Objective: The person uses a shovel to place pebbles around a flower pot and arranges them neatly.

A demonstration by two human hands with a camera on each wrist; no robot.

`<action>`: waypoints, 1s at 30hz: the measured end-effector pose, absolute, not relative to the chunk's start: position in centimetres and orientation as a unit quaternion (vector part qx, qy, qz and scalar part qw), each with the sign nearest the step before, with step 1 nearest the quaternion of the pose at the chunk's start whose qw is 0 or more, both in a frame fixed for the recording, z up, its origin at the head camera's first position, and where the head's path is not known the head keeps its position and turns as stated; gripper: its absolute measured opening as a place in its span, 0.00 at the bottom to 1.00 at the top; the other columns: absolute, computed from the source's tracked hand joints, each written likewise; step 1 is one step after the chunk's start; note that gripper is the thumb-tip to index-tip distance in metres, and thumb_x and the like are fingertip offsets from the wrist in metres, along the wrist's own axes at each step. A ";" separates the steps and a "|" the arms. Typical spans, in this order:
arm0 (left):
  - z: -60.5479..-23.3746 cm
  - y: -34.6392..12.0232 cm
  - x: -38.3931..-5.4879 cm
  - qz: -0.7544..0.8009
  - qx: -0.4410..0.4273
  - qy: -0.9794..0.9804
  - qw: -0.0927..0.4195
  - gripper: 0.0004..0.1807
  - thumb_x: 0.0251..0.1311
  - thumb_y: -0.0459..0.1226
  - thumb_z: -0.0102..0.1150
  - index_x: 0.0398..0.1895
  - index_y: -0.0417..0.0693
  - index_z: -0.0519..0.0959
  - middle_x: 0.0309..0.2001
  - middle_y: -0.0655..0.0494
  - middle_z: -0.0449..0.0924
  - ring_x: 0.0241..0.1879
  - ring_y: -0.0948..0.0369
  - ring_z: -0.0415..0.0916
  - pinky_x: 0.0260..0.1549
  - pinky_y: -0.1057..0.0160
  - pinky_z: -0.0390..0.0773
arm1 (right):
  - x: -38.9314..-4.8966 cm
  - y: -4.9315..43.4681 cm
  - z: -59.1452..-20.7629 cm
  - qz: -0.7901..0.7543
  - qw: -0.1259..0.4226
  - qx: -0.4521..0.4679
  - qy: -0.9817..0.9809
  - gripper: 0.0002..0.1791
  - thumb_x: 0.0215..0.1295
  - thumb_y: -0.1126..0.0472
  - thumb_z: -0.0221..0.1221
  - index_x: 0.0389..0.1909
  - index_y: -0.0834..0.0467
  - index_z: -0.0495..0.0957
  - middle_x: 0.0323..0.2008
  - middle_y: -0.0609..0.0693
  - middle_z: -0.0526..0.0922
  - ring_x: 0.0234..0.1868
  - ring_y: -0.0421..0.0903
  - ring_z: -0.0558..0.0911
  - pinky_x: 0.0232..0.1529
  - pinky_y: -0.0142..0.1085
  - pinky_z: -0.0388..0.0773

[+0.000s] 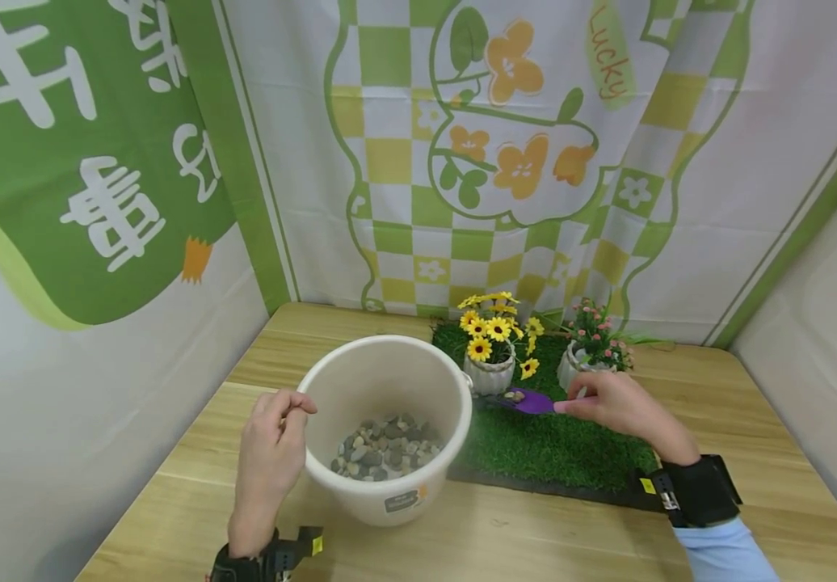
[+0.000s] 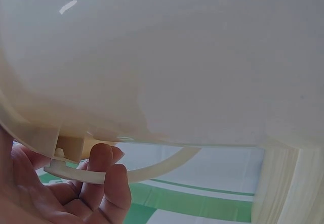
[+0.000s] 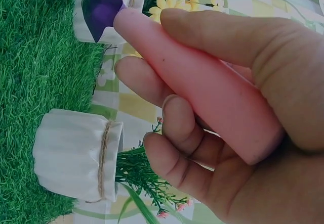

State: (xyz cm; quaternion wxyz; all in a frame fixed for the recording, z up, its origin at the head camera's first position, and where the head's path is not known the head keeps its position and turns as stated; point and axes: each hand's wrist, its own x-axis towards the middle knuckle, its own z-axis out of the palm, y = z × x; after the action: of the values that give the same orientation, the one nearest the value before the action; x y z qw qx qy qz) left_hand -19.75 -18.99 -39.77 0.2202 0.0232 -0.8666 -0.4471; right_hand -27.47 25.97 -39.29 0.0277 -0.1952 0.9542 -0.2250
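My left hand (image 1: 271, 440) holds the white bucket (image 1: 389, 485) at its left rim, and in the left wrist view its fingers (image 2: 116, 193) curl around the bucket's bail handle (image 2: 164, 168). Grey and tan pebbles (image 1: 382, 449) cover the bucket's bottom. With my right hand (image 1: 611, 402) I grip the pink handle (image 3: 202, 87) of a small garden trowel with a purple blade (image 1: 535, 402). A few pebbles (image 1: 514, 396) lie on that blade, which is level above the artificial turf, just right of the bucket and in front of the white pot (image 1: 490, 378) of yellow flowers.
A second white pot (image 3: 76, 153), tied with twine and holding pink flowers, stands on the green turf mat (image 1: 564, 453) to the right. The mat lies on a wooden table (image 1: 535, 533). Printed fabric (image 1: 404, 129) hangs behind and at both sides.
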 end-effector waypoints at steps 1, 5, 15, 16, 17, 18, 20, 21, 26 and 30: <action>-39.8 -19.0 -19.8 -0.446 0.022 -0.867 0.222 0.13 0.69 0.32 0.42 0.36 0.44 0.80 0.42 0.46 0.74 0.45 0.49 0.75 0.42 0.46 0.81 | -27.5 25.9 -39.3 -0.225 0.031 -0.193 0.955 0.09 0.63 0.50 0.64 0.34 0.51 0.81 0.18 0.41 0.71 0.16 0.36 0.62 0.21 0.30 0.61; -39.8 -19.0 -19.8 -0.445 0.020 -0.866 0.226 0.13 0.68 0.31 0.42 0.35 0.44 0.80 0.42 0.46 0.74 0.44 0.49 0.75 0.41 0.49 0.81 | -27.7 25.9 -39.3 -0.219 0.031 -0.193 0.956 0.09 0.63 0.51 0.64 0.34 0.52 0.81 0.18 0.41 0.74 0.16 0.36 0.64 0.20 0.30 0.62; -39.8 -18.9 -19.8 -0.446 0.020 -0.866 0.224 0.13 0.68 0.31 0.42 0.35 0.43 0.79 0.43 0.45 0.74 0.45 0.48 0.75 0.42 0.47 0.81 | -27.8 26.3 -39.0 -0.207 0.019 -0.189 0.960 0.09 0.63 0.51 0.64 0.35 0.53 0.82 0.23 0.43 0.79 0.18 0.37 0.68 0.22 0.31 0.65; -39.8 -18.9 -19.8 -0.447 0.020 -0.866 0.223 0.13 0.69 0.31 0.42 0.35 0.43 0.79 0.43 0.45 0.74 0.45 0.48 0.75 0.42 0.47 0.81 | -27.8 26.4 -39.0 -0.207 0.019 -0.187 0.960 0.10 0.63 0.51 0.64 0.35 0.53 0.82 0.24 0.43 0.80 0.18 0.38 0.68 0.22 0.31 0.65; -39.8 -18.9 -19.8 -0.447 0.020 -0.866 0.221 0.13 0.69 0.32 0.42 0.35 0.43 0.79 0.43 0.45 0.74 0.46 0.48 0.75 0.43 0.46 0.81 | -27.8 26.5 -39.0 -0.206 0.018 -0.186 0.961 0.10 0.63 0.50 0.64 0.36 0.53 0.82 0.25 0.44 0.81 0.19 0.38 0.69 0.23 0.32 0.65; -39.9 -19.0 -19.7 -0.448 0.021 -0.866 0.220 0.13 0.69 0.32 0.42 0.35 0.43 0.79 0.43 0.45 0.74 0.46 0.48 0.75 0.43 0.46 0.81 | -27.8 26.5 -38.9 -0.206 0.017 -0.185 0.961 0.10 0.63 0.50 0.64 0.36 0.53 0.82 0.26 0.44 0.81 0.19 0.38 0.69 0.23 0.32 0.65; -39.9 -19.0 -19.7 -0.450 0.021 -0.866 0.217 0.13 0.70 0.32 0.42 0.36 0.43 0.79 0.43 0.45 0.74 0.46 0.48 0.75 0.43 0.45 0.81 | -27.7 26.6 -38.9 -0.207 0.017 -0.183 0.961 0.10 0.63 0.50 0.64 0.37 0.53 0.82 0.28 0.45 0.82 0.20 0.38 0.69 0.23 0.32 0.66; -39.9 -19.0 -19.7 -0.450 0.021 -0.866 0.216 0.13 0.70 0.32 0.42 0.36 0.43 0.79 0.43 0.45 0.74 0.46 0.48 0.75 0.43 0.45 0.81 | -27.7 26.6 -39.0 -0.208 0.018 -0.183 0.961 0.10 0.63 0.50 0.64 0.37 0.53 0.82 0.28 0.45 0.82 0.20 0.39 0.69 0.23 0.32 0.66; -40.0 -19.0 -19.7 -0.451 0.025 -0.867 0.213 0.13 0.70 0.33 0.41 0.36 0.43 0.79 0.43 0.45 0.74 0.46 0.48 0.75 0.44 0.44 0.81 | -27.7 26.7 -38.9 -0.205 0.016 -0.181 0.962 0.11 0.64 0.49 0.64 0.38 0.53 0.82 0.31 0.46 0.83 0.20 0.38 0.70 0.24 0.33 0.66; -40.1 -19.0 -19.7 -0.452 0.030 -0.865 0.216 0.13 0.69 0.33 0.41 0.36 0.43 0.79 0.43 0.45 0.74 0.46 0.48 0.75 0.45 0.43 0.81 | -27.6 26.7 -38.7 -0.204 0.018 -0.178 0.963 0.11 0.64 0.49 0.64 0.38 0.53 0.82 0.28 0.45 0.81 0.19 0.38 0.67 0.22 0.32 0.63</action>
State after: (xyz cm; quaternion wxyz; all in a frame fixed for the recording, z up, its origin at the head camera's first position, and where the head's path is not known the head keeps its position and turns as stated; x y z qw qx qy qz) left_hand -19.75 -18.97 -40.07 0.2158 0.0301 -0.8652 -0.4515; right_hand -27.61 26.73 -38.70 0.0184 -0.1776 0.9625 -0.2041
